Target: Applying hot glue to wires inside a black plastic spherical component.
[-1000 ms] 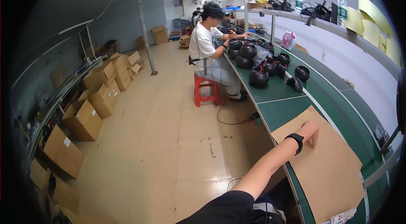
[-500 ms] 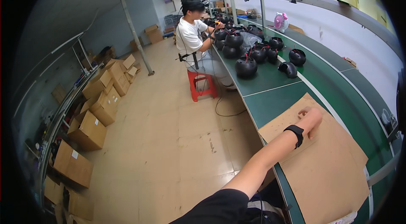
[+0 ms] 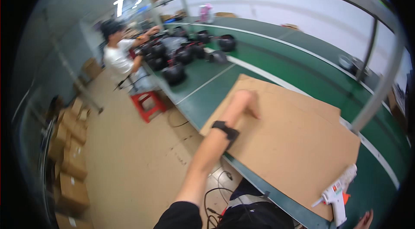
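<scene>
My left hand (image 3: 247, 101), wearing a black wrist band (image 3: 225, 132), rests on a large flat sheet of brown cardboard (image 3: 285, 142). Its wrist is bent and the fingers point down onto the sheet, holding nothing that I can see. Over the sheet's near right corner lies a white glue gun (image 3: 336, 194) with an orange trigger. Just right of its handle, only the fingertips of my right hand (image 3: 365, 220) come into view at the lower edge, apart from the gun and stretched out; the rest of that hand is cut off.
A long green workbench (image 3: 203, 86) carries several round black shells (image 3: 173, 73) at its far left. A person in a white shirt (image 3: 121, 58) sits there by a red stool (image 3: 147, 103). A grey metal post (image 3: 374, 99) rises at the right. Cardboard boxes (image 3: 73, 190) line the floor at left.
The view has swung to the right, so the bench and cardboard sit further left. The glue gun and the fingertips of my right hand have come into view. My left hand stays on the cardboard.
</scene>
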### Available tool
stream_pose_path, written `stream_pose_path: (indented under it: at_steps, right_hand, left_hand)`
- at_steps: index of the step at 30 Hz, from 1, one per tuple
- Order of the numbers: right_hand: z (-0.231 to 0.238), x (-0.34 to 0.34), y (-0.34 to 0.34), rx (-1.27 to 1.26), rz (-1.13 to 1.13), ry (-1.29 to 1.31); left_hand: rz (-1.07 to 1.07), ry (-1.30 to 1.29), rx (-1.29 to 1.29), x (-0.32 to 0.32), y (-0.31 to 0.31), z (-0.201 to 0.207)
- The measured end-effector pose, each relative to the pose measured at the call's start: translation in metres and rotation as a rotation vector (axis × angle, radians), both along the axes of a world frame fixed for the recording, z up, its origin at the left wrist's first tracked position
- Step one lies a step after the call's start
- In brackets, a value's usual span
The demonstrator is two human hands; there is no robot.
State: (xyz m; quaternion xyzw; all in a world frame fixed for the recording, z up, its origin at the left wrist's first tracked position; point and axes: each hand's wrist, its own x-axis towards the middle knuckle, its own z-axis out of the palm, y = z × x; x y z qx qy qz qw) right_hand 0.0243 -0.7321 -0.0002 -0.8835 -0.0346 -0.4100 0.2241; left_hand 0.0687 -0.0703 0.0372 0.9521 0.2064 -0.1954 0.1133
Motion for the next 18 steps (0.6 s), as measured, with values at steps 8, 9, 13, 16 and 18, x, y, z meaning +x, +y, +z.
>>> stream_pose_path:
  at_steps: [8,9,13,16,18]
  right_hand:
    - [0.005,0.002,0.002,0.12,-0.264,0.291]
    - [0.0,0.003,0.0,0.123,-0.266,0.292]
    - [-0.007,0.007,0.0,0.001,-0.169,0.217]
    - [-0.011,0.011,-0.004,-0.046,-0.149,0.184]
    - [-0.019,0.013,-0.018,-0.066,-0.181,0.197]
  left_hand:
    - [-0.006,0.076,0.047,-0.012,-0.011,0.017]
    - [0.003,0.076,0.051,-0.011,-0.012,0.018]
    - [-0.058,0.149,0.132,0.018,-0.005,0.032]
    - [0.111,0.302,0.016,0.041,0.003,0.048]
    - [0.032,0.452,0.094,0.064,0.008,0.046]
